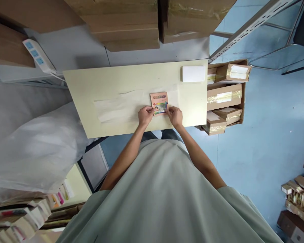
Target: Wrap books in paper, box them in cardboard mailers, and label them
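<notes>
A small pink booklet [159,98] with a coloured picture on its cover lies on the pale yellow table [131,79]. My left hand [145,115] pinches its lower left corner between thumb and fingers. At the lower right corner, my right hand [175,116] grips the booklet the same way. Beneath and to the left of it spreads a thin whitish sheet [116,108], its material hard to tell. A stack or slip of white paper [193,74] rests near the table's far right corner.
Cardboard boxes [126,28] line the far side, with a power strip [39,55] at the left. An open carton of taped parcels [224,96] stands to the right. A large white plastic bag [40,148] bulges at the left, above stacked books [27,219].
</notes>
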Tool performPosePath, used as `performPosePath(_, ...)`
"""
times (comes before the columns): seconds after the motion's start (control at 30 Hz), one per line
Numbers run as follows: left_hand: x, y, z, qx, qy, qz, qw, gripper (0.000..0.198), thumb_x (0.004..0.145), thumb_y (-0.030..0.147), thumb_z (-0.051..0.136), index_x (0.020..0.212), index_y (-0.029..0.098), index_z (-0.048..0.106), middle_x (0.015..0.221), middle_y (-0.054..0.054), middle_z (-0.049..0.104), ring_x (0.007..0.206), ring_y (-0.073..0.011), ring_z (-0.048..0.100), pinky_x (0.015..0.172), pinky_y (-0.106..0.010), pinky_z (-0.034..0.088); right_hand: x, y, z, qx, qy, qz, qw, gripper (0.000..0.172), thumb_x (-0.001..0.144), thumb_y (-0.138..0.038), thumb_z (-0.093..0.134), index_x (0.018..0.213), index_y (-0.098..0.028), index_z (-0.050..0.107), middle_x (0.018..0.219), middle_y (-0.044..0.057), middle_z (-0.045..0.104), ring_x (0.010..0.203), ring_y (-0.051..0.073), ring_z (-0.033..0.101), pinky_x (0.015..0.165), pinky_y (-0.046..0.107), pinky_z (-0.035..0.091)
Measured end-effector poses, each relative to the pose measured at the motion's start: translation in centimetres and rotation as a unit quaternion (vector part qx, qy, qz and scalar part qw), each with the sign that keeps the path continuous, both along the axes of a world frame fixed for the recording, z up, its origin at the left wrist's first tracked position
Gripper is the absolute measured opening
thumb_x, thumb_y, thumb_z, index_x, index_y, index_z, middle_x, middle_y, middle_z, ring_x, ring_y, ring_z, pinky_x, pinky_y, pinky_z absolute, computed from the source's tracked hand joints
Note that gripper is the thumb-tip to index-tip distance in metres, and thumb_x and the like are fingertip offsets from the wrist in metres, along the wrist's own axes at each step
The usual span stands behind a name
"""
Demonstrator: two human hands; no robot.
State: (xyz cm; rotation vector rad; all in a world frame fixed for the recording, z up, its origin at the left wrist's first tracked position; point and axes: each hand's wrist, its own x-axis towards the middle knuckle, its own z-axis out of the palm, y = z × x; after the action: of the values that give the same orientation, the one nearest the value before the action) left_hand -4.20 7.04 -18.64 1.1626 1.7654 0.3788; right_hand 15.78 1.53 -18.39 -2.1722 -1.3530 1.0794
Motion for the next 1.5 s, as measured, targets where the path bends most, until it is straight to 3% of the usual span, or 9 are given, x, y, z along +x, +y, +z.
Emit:
performPosePath(0.13, -0.1, 0.0, 0.1, 0.001, -0.013, 0.010, 1.000, 0.010, 0.080, 0.033, 0.085, 0.083, 0.024, 0.080, 0.088, -0.008, 0.085, 0.087, -0.0273, 0.080, 0.085, -0.037, 0.061, 1.1, -0.4, 0.4, 0.012, 0.003, -0.006, 1.000, 0.032, 0.109, -0.051, 0.065, 0.105, -0.022, 0.078, 0.105, 0.013, 0.082, 0.105, 0.031, 0.073, 0.106, 0.049, 0.057)
performPosePath(0.33, -0.7, -0.2, 0.1, 0.015, -0.045, 0.017, 0.999, 0.013, 0.078, 0.035, 0.085, 0.083, 0.023, 0.080, 0.087, -0.007, 0.085, 0.086, -0.0255, 0.079, 0.083, -0.035, 0.061, 3.9, -2.4, 1.0, 0.052, -0.052, -0.138, 0.988, 0.044, 0.105, -0.058, 0.066, 0.124, -0.019, 0.071, 0.126, 0.021, 0.077, 0.113, 0.035, 0.070, 0.110, 0.056, 0.056)
performPosePath(0.53, -1.1, -0.2, 0.4, 0.019, -0.049, 0.001, 0.999, 0.012, 0.080, 0.032, 0.083, 0.084, 0.022, 0.079, 0.088, -0.008, 0.084, 0.084, -0.0247, 0.078, 0.083, -0.035, 0.061, 3.8, -2.2, 0.6, -0.012, 0.012, -0.161, 0.987, 0.039, 0.102, -0.061, 0.069, 0.107, -0.022, 0.069, 0.101, 0.013, 0.081, 0.092, 0.030, 0.074, 0.095, 0.049, 0.062)
performPosePath(0.67, -1.1, -0.3, 0.5, 0.027, -0.036, -0.011, 0.999, 0.007, 0.083, 0.030, 0.081, 0.085, 0.024, 0.078, 0.090, -0.007, 0.085, 0.087, -0.0252, 0.079, 0.088, -0.036, 0.061, 2.6, -2.3, 2.0, 0.032, -0.013, -0.112, 0.993, 0.033, 0.108, -0.054, 0.059, 0.099, -0.024, 0.068, 0.103, 0.014, 0.079, 0.097, 0.031, 0.073, 0.098, 0.049, 0.061)
performPosePath(0.83, -1.2, -0.8, 0.5, 0.054, 0.001, -0.042, 0.998, 0.002, 0.088, 0.024, 0.077, 0.090, 0.024, 0.075, 0.096, -0.009, 0.084, 0.088, -0.0261, 0.078, 0.094, -0.040, 0.060, -0.5, -2.2, 4.1, 0.109, -0.039, -0.001, 0.993, 0.025, 0.113, -0.043, 0.056, 0.105, -0.026, 0.072, 0.135, 0.018, 0.072, 0.128, 0.034, 0.067, 0.113, 0.052, 0.058)
performPosePath(1.0, -0.8, -1.4, 0.7, 0.079, -0.019, -0.022, 0.996, 0.006, 0.095, 0.028, 0.076, 0.099, 0.023, 0.075, 0.103, -0.010, 0.081, 0.091, -0.0247, 0.074, 0.096, -0.038, 0.057, -4.0, -1.0, 3.1, 0.086, -0.039, 0.070, 0.993, 0.022, 0.114, -0.037, 0.056, 0.114, -0.024, 0.074, 0.160, 0.015, 0.063, 0.138, 0.034, 0.062, 0.115, 0.053, 0.059)
performPosePath(1.13, 0.4, -1.7, 0.5, 0.107, -0.005, -0.017, 0.994, 0.017, 0.099, 0.039, 0.078, 0.091, 0.025, 0.072, 0.100, -0.012, 0.075, 0.100, -0.0295, 0.070, 0.106, -0.045, 0.056, -5.3, -0.7, 1.9, 0.057, -0.048, 0.113, 0.991, 0.028, 0.116, -0.035, 0.051, 0.121, -0.023, 0.076, 0.167, 0.014, 0.059, 0.144, 0.035, 0.058, 0.121, 0.056, 0.057)
performPosePath(1.37, 2.2, -2.0, -0.9, 0.116, 0.029, 0.011, 0.993, 0.023, 0.090, 0.031, 0.085, 0.090, 0.027, 0.062, 0.112, -0.014, 0.071, 0.125, -0.0368, 0.063, 0.122, -0.057, 0.049, -3.7, -1.3, 2.7, 0.048, -0.011, 0.175, 0.983, 0.039, 0.113, -0.047, 0.054, 0.134, -0.026, 0.078, 0.175, 0.009, 0.055, 0.152, 0.037, 0.054, 0.125, 0.059, 0.055)
performPosePath(1.5, 2.5, -2.2, -1.1, 0.105, 0.019, 0.020, 0.994, 0.020, 0.091, 0.024, 0.082, 0.094, 0.026, 0.062, 0.120, -0.016, 0.068, 0.131, -0.0391, 0.060, 0.126, -0.062, 0.045, -0.6, 1.2, 2.0, 0.061, 0.016, 0.104, 0.993, 0.040, 0.114, -0.049, 0.051, 0.131, -0.023, 0.076, 0.159, 0.016, 0.067, 0.136, 0.032, 0.069, 0.115, 0.051, 0.061)
